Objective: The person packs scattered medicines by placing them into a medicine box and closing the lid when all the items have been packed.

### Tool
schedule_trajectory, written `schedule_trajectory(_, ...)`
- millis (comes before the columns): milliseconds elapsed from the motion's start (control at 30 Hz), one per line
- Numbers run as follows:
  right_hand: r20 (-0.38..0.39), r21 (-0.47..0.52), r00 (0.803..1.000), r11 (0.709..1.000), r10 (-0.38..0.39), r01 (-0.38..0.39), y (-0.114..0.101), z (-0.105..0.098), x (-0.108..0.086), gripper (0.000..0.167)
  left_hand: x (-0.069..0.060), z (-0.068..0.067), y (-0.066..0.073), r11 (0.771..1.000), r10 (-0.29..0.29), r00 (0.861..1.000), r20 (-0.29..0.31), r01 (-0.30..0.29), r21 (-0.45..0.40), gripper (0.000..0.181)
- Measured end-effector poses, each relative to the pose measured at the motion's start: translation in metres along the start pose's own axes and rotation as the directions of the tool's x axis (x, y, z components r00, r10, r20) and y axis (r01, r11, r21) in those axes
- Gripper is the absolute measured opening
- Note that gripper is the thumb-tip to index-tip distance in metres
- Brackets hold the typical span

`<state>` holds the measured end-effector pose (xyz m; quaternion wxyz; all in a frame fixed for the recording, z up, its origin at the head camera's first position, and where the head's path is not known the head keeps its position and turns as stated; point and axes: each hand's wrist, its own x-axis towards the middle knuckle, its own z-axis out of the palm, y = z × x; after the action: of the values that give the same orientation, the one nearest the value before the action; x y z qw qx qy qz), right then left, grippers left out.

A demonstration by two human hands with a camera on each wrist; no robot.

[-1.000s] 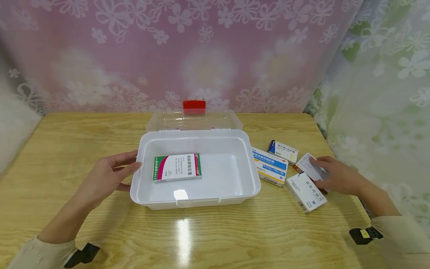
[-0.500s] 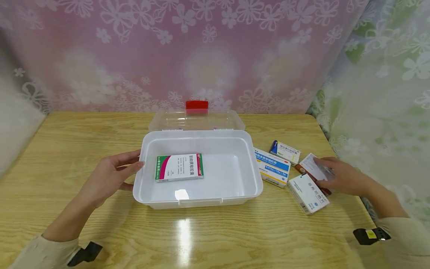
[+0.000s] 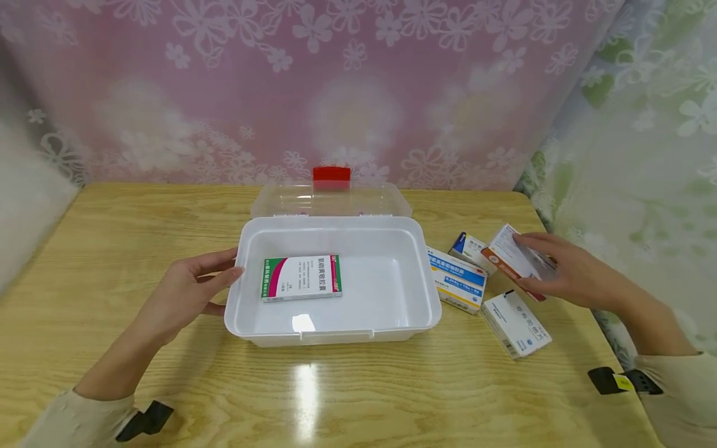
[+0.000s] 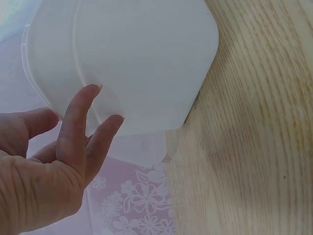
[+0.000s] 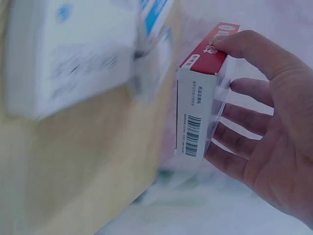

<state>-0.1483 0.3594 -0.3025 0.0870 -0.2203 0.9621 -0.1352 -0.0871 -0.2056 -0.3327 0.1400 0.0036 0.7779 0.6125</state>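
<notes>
My left hand (image 3: 179,295) holds the left rim of a white plastic storage box (image 3: 386,274), thumb at the rim and fingers against the outer wall (image 4: 142,73). A green, white and magenta medicine box (image 3: 302,278) lies flat inside, toward the left. Off to the right, my right hand (image 3: 582,272) grips a red-and-white medicine box (image 5: 195,107) between thumb and fingers. It is tilted and lifted off the table, partly covering a small blue-and-white medicine box (image 3: 469,249) in the head view. Just below it lies a white medicine box (image 3: 516,323).
A blue, white and yellow medicine box (image 3: 456,280) lies against the storage box's right side. Behind the storage box, its clear lid (image 3: 280,199) with a red latch (image 3: 332,174) hangs open. The wooden table (image 3: 224,398) ends at a floral curtain (image 3: 347,93).
My right hand has picked up the red-and-white medicine box and moved it up and slightly left, tilting it. The left hand stays at the storage box's rim. The head view has shifted slightly.
</notes>
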Motion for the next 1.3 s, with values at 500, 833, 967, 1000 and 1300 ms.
schedule_trajectory(500, -0.099, -0.079, 0.926, 0.931, -0.363, 0.357, -0.114, -0.026, 0.044, 0.079, 0.000, 0.000, -0.001, 1.000, -0.012, 1.000, -0.011, 0.012, 0.006, 0.061)
schedule_trajectory(833, -0.021, -0.051, 0.833, 0.832, -0.553, 0.552, -0.169, -0.010, 0.083, 0.074, 0.000, 0.002, -0.001, 1.000, -0.012, 1.000, -0.008, 0.012, -0.003, 0.059)
schedule_trajectory(967, 0.052, -0.019, 0.841, 0.842, -0.538, 0.540, -0.180, 0.002, 0.095, 0.072, 0.000, 0.003, -0.002, 1.000, -0.014, 1.000, -0.008, 0.014, -0.002, 0.059)
schedule_trajectory(1000, 0.073, -0.018, 0.846, 0.848, -0.528, 0.530, -0.182, 0.006, 0.098, 0.072, 0.001, 0.003, -0.002, 1.000, -0.016, 1.000, -0.008, 0.016, 0.000, 0.059)
schedule_trajectory(1300, 0.220, -0.068, 0.860, 0.872, -0.461, 0.485, -0.185, 0.028, 0.114, 0.068, 0.001, 0.002, -0.003, 1.000, -0.008, 1.000, -0.021, 0.008, 0.013, 0.059)
